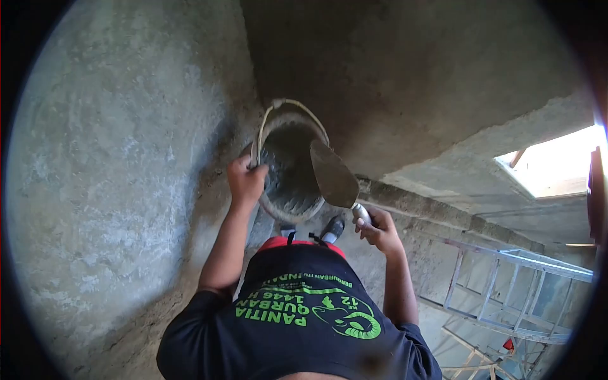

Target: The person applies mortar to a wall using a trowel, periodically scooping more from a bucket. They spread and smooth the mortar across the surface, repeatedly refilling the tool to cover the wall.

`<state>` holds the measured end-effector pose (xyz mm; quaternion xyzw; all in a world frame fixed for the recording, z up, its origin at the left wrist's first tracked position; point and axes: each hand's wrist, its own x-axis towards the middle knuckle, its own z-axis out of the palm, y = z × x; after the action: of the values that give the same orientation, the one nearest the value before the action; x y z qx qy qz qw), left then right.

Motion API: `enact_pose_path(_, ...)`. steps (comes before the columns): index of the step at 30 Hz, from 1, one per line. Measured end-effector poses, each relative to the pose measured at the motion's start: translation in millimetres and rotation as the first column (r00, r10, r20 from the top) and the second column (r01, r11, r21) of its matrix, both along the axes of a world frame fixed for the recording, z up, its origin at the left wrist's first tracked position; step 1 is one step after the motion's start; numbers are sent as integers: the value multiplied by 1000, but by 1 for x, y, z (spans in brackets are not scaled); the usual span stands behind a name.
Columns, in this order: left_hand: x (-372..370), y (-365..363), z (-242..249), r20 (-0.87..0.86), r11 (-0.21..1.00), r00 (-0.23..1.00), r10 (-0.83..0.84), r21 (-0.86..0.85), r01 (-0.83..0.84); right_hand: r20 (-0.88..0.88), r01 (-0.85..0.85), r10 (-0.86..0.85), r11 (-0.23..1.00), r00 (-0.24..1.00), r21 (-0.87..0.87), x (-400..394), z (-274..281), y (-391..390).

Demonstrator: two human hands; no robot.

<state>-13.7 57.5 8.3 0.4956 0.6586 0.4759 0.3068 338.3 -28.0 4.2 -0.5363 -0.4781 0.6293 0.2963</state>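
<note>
Trowel [335, 177] in right hand [379, 230], bucket [293, 218] in left hand [247, 181]; grey wall [120, 158].

Mortar [288, 166] in a bucket [271, 208] between the hands, left hand [247, 180] at its rim, trowel [335, 177] in the right hand [379, 232], wall [120, 158] left of the left hand, metal frame [487, 306] right of the right.

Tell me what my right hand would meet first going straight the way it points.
Your right hand leads with the trowel, whose tip would probably meet the bucket handle or far rim first; its height is unclear.
</note>
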Motion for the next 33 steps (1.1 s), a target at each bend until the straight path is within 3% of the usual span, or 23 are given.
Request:
enact_pose_path(1,4,2,0,50,1000,999,16,18,-17,-63,-17,12,996,998,-89,3,-16,-12)
enact_pose_path(3,11,9,2,86,999,996,27,44,-30,-353,-13,-28,993,935,-115,4,-41,-26)
enact_pose_path(5,25,16,15,124,996,992,38,75,-47,-300,6,-56,986,952,-167,8,-61,-32)
enact_pose_path(8,42,27,29,326,980,936,131,98,-171,-210,1,-48,976,977,-217,25,-81,-38)
enact_pose_path(11,55,35,53,373,989,922,102,58,-133,-183,-37,2,982,983,-188,48,-106,-47)
enact_pose_path(15,75,36,69,261,996,963,68,41,-81,-209,-33,-5,984,978,-177,87,-152,-75)
enact_pose_path(17,74,37,67,228,994,970,90,41,-101,-50,-5,-14,934,999,-358,111,-165,-87)
enact_pose_path(18,72,39,67,199,993,975,102,38,-111,-56,-13,-7,936,998,-352,125,-168,-90)
enact_pose_path(20,72,38,73,226,987,965,129,61,-147,343,-84,243,904,907,-420,142,-174,-102)
enact_pose_path(21,73,39,76,265,979,951,157,86,-186,340,-89,243,908,909,-410,142,-172,-101)
enact_pose_path(23,79,35,82,272,979,951,146,99,-179,166,177,-151,971,975,-160,143,-152,-111)
enact_pose_path(25,83,36,83,284,981,951,120,112,-157,110,211,-196,967,974,-142,143,-120,-84)
enact_pose_path(27,83,38,75,211,991,973,93,70,-110,-288,107,-110,994,951,-28,139,-88,-50)
enact_pose_path(28,87,38,76,214,992,972,91,68,-108,-284,109,-113,994,952,-30,135,-76,-37)
enact_pose_path(30,98,39,82,236,992,967,93,63,-110,-563,27,-125,984,817,-179,127,-59,-17)
enact_pose_path(31,102,39,84,241,992,966,92,65,-110,-559,28,-123,984,820,-176,127,-62,-11)
enact_pose_path(33,106,39,87,226,993,971,77,68,-94,-792,-319,15,920,610,-228,127,-76,1)
